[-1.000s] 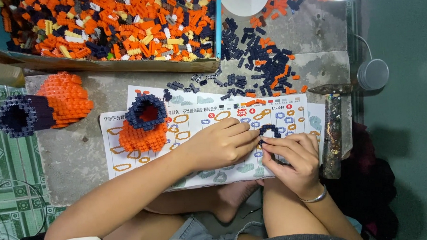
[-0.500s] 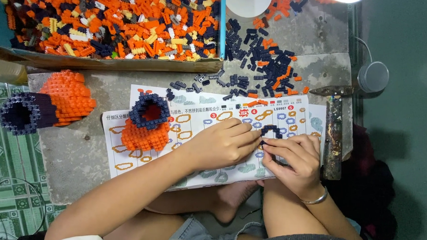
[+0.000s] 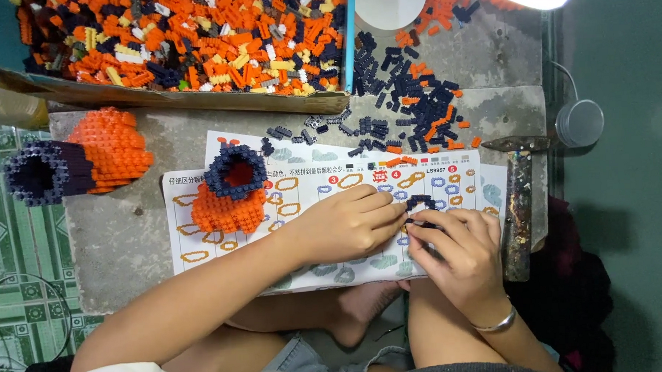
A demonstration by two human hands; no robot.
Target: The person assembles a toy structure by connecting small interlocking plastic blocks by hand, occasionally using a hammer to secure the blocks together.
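My left hand [image 3: 347, 226] and my right hand [image 3: 454, 251] meet over a paper instruction sheet [image 3: 302, 202] on a grey stone slab. Between their fingertips sits a small ring of dark blue bricks [image 3: 419, 203], which both hands pinch. To the left on the sheet stands an orange brick piece with a dark blue hollow top [image 3: 232, 189]. A larger orange and dark blue built piece [image 3: 77, 158] lies at the slab's left edge.
A cardboard tray [image 3: 196, 101] full of orange, dark blue and yellow bricks lies at the back. Loose dark blue and orange bricks [image 3: 416, 110] are scattered at back right. A hammer [image 3: 518, 201] lies at the right. A round white lamp base [image 3: 578, 123] stands beyond it.
The hands stay almost in place on the small brick ring; the fingers shift only slightly.
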